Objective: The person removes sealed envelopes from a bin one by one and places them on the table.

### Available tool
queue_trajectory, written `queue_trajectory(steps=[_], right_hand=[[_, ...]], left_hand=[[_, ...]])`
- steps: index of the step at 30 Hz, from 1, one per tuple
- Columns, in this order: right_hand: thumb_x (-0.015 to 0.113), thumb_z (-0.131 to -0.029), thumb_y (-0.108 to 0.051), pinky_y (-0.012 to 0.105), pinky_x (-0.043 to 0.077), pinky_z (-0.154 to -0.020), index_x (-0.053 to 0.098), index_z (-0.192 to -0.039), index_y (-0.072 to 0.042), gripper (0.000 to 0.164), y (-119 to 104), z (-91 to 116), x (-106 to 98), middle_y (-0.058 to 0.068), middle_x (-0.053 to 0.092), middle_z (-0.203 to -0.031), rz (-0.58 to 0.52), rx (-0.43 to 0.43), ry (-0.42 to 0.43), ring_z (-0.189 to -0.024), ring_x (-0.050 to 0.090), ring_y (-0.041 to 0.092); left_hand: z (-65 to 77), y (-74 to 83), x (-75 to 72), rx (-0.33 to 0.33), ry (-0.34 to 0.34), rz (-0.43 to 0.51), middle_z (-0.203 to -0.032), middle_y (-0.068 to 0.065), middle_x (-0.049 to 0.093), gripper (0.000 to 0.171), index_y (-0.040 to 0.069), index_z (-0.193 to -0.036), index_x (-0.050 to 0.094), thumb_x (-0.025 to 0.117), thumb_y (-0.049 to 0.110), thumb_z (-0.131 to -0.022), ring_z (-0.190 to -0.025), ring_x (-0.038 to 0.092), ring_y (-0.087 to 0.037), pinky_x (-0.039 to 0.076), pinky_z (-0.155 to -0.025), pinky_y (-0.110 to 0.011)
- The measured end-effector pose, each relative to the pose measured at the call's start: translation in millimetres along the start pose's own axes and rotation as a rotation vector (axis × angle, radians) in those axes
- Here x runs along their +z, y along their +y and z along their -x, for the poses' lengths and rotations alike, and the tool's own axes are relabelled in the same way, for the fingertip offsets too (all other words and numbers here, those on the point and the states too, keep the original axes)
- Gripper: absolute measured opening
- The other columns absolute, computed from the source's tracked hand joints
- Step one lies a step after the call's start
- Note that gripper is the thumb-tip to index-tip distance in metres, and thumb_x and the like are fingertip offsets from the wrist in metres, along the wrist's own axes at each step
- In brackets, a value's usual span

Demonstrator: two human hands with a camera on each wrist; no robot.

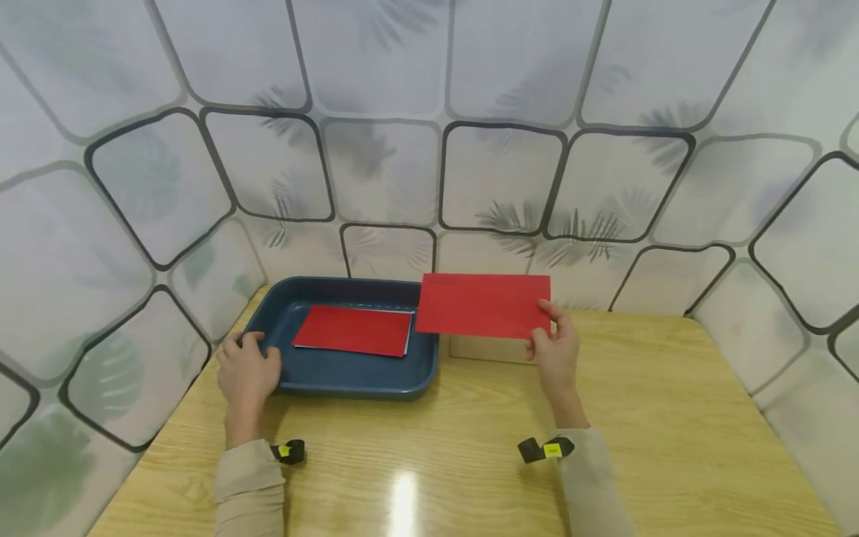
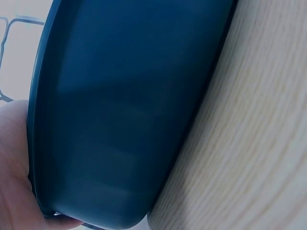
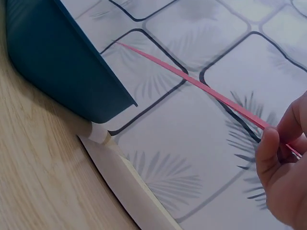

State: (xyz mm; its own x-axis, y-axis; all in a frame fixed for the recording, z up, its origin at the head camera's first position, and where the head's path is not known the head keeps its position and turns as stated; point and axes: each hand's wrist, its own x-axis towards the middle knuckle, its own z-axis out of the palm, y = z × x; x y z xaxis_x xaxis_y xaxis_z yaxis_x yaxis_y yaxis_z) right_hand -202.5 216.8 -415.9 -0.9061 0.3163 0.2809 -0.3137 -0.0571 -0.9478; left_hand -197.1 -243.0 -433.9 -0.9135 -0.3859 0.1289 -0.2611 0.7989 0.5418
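Observation:
My right hand pinches a flat red envelope by its right end, thumb at the near edge. In the right wrist view that envelope appears nearly edge-on, raised above the table. At the left end of a dark blue tray, my left hand grips the rim, its thumb toward the inside. The left wrist view shows the tray's outer wall up close beside the hand. Inside the tray lies another red envelope, with a white edge showing under it.
A low beige box-like thing lies right of the tray, partly hidden behind the held envelope. Everything stands on a light wood table. Patterned fabric walls close in the back and both sides.

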Motion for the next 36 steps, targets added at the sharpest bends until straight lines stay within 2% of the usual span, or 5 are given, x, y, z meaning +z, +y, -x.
queue_trajectory(steps=[6,10,18,25,36], right_hand=[[0.041,-0.09,0.008,0.015,0.036,-0.041,0.054,-0.133,0.0,0.045,1.3,-1.3,-13.9,0.003,0.051,-0.118,0.104,0.1,0.133,-0.044,0.046,0.006],[0.04,-0.089,0.006,0.015,0.032,-0.042,0.057,-0.131,0.001,0.045,0.0,-1.2,-20.9,0.004,0.05,-0.121,0.164,0.166,0.224,-0.043,0.042,0.004],[0.038,-0.088,0.006,0.014,0.029,-0.042,0.057,-0.13,0.002,0.046,4.0,-4.8,-31.2,0.004,0.049,-0.115,0.168,0.216,0.292,-0.042,0.037,0.002],[0.039,-0.089,0.005,0.015,0.028,-0.043,0.056,-0.13,0.004,0.045,11.1,-3.7,-36.5,0.012,0.049,-0.125,0.249,0.258,0.248,-0.046,0.034,0.0],[0.038,-0.09,0.0,0.02,0.03,-0.044,0.053,-0.136,0.005,0.048,14.8,-3.1,-50.6,0.019,0.054,-0.117,0.385,0.387,0.129,-0.046,0.034,0.004]], left_hand=[[2.7,-2.3,0.8,0.001,-0.014,-0.014,-0.149,-0.032,0.025,0.044,-0.002,-0.133,0.047,0.042,0.021,-0.096,-0.135,0.024,-0.053,0.031,-0.098,-0.067],[4.2,-3.0,2.0,0.002,-0.014,-0.014,-0.149,-0.031,0.025,0.044,-0.002,-0.133,0.047,0.042,0.021,-0.096,-0.136,0.024,-0.052,0.031,-0.098,-0.067],[3.8,-4.7,3.4,0.015,0.016,0.001,-0.147,-0.031,0.028,0.042,-0.002,-0.13,0.049,0.043,0.021,-0.096,-0.135,0.025,-0.052,0.032,-0.097,-0.067],[4.7,-4.1,1.6,0.01,0.011,0.001,-0.148,-0.031,0.028,0.042,-0.002,-0.131,0.049,0.043,0.021,-0.096,-0.135,0.025,-0.052,0.031,-0.097,-0.067],[0.5,-0.2,-0.2,0.01,0.01,0.013,-0.149,-0.031,0.026,0.043,-0.002,-0.131,0.049,0.042,0.022,-0.096,-0.136,0.024,-0.052,0.031,-0.097,-0.068]])
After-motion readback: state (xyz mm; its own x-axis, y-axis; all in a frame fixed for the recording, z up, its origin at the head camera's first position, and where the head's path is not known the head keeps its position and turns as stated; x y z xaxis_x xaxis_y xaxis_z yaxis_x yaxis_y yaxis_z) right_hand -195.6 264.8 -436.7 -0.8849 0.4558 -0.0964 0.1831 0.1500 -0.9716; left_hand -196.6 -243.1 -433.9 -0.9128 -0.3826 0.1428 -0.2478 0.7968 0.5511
